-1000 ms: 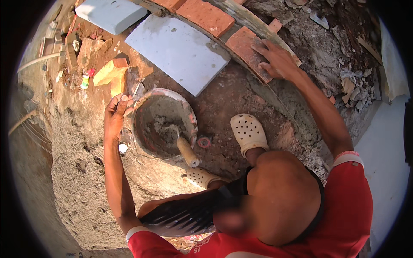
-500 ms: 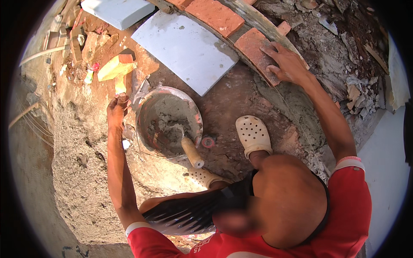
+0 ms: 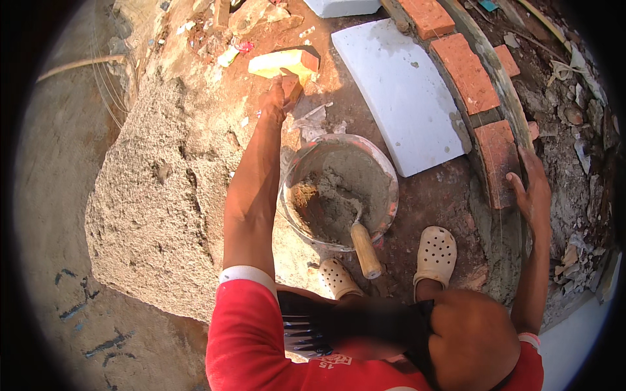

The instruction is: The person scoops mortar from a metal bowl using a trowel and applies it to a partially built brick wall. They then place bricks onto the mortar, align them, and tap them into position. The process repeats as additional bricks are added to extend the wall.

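Observation:
My left hand (image 3: 275,98) is at the near end of an orange brick (image 3: 292,90), its fingers closed around that end. A second brick (image 3: 280,64), bright in the sun, lies across the far end of it. My right hand (image 3: 533,189) rests along the outer edge of the last brick (image 3: 495,159) in a laid row, thumb and fingers spread apart. Between my arms stands a round bucket (image 3: 391,186) of wet grey mortar (image 3: 332,195). A trowel with a wooden handle (image 3: 366,251) leans in it, its blade sunk in the mortar.
A white board (image 3: 404,98) lies beside the brick row, with another pale slab (image 3: 342,6) beyond it. A thin string runs along the row. Rough concrete (image 3: 156,202) lies at left, rubble (image 3: 577,189) at right. Cream clogs (image 3: 435,257) are near the bucket.
My left hand has reached forward to the orange brick. My right hand has slid from the top of the laid brick to its outer edge. The view has shifted left.

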`<action>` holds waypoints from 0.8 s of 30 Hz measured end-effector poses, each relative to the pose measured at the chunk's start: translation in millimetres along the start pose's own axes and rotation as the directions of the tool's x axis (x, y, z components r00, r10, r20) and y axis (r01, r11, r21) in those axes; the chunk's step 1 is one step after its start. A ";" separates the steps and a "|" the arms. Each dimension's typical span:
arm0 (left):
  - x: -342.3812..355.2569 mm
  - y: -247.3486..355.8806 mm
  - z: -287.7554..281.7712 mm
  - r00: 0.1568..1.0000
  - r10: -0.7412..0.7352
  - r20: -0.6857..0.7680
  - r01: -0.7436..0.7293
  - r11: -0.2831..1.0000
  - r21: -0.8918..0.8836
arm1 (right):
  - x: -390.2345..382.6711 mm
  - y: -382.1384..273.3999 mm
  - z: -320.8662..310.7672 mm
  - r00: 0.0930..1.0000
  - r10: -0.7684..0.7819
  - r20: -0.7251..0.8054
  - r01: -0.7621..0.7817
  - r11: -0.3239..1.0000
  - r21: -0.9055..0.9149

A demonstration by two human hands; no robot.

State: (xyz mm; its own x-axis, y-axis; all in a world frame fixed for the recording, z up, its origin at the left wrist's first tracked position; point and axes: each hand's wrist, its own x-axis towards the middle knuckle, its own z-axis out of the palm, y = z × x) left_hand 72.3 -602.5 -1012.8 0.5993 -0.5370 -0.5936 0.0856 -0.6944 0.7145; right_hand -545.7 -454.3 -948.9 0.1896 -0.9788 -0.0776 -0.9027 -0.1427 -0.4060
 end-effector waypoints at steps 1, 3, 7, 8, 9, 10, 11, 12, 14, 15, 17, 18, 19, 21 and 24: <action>5.6 3.9 10.4 1.000 0.025 0.003 -0.025 0.998 0.063 | -1.9 -1.2 -3.9 0.997 0.075 0.004 -0.075 0.997 -0.011; 28.0 23.0 31.4 0.981 -0.059 0.186 0.061 0.998 -0.006 | -3.6 -3.9 -11.8 0.991 0.135 0.010 -0.135 0.982 0.134; 71.4 43.1 50.0 0.944 -0.027 0.330 -0.017 0.992 0.128 | -20.9 -1.8 -33.8 0.974 0.227 0.008 -0.226 0.967 0.113; 78.7 45.0 50.2 0.928 0.016 0.372 -0.077 0.986 0.150 | -26.6 0.4 -38.1 0.986 0.165 -0.020 -0.160 0.977 0.144; 84.0 48.3 47.2 0.905 0.024 0.425 -0.070 0.993 0.093 | -34.2 2.7 -44.6 0.969 0.247 -0.005 -0.245 0.964 0.102; 86.4 49.2 43.3 0.883 0.045 0.468 -0.104 0.989 0.102 | -37.5 6.2 -49.5 0.968 0.249 -0.020 -0.246 0.964 0.099; 85.5 49.1 37.1 0.858 0.041 0.512 -0.153 0.972 0.178 | -37.8 9.3 -51.6 0.984 0.163 -0.066 -0.153 0.980 0.128; 81.0 48.0 30.6 0.876 0.090 0.473 -0.161 0.981 0.112 | -39.4 11.7 -55.8 0.965 0.252 -0.067 -0.245 0.965 0.093; 61.9 44.2 12.3 0.900 0.029 0.434 0.046 0.986 -0.163 | -42.0 13.2 -63.8 0.941 0.321 -0.112 -0.317 0.947 0.048; 47.6 43.5 7.2 0.914 0.032 0.405 0.073 0.968 -0.241 | -44.4 14.7 -72.1 0.929 0.362 -0.080 -0.338 0.916 0.216; 7.4 45.7 -4.1 0.906 0.205 0.369 -0.071 0.936 -0.344 | -39.8 13.2 -85.3 0.936 0.337 -0.098 -0.303 0.918 0.257; -17.6 48.3 -7.3 0.886 0.268 0.379 -0.121 0.922 -0.369 | -32.5 9.6 -93.7 0.914 0.396 -0.089 -0.365 0.898 0.246; -44.9 54.2 -9.4 0.877 0.239 0.418 -0.056 0.913 -0.405 | -24.2 2.0 -102.8 0.967 0.240 -0.089 -0.176 0.876 0.449; -105.3 63.4 -3.4 0.786 0.360 0.503 -0.131 0.891 -0.434 | -4.5 -26.3 -120.9 0.992 0.109 -0.069 -0.074 0.916 0.394; -203.6 66.7 30.6 0.611 0.525 0.592 -0.196 0.825 -0.529 | 34.0 -97.8 -129.5 0.995 0.020 -0.093 0.024 0.894 0.447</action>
State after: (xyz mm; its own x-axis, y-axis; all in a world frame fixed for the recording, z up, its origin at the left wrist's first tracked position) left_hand -68.4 -554.1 -855.7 -0.0601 -0.9765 -0.2071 0.3746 -0.2144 0.9021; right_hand -501.0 -492.7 -794.0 0.1345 -0.9909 -0.0006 -0.6297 -0.0850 -0.7722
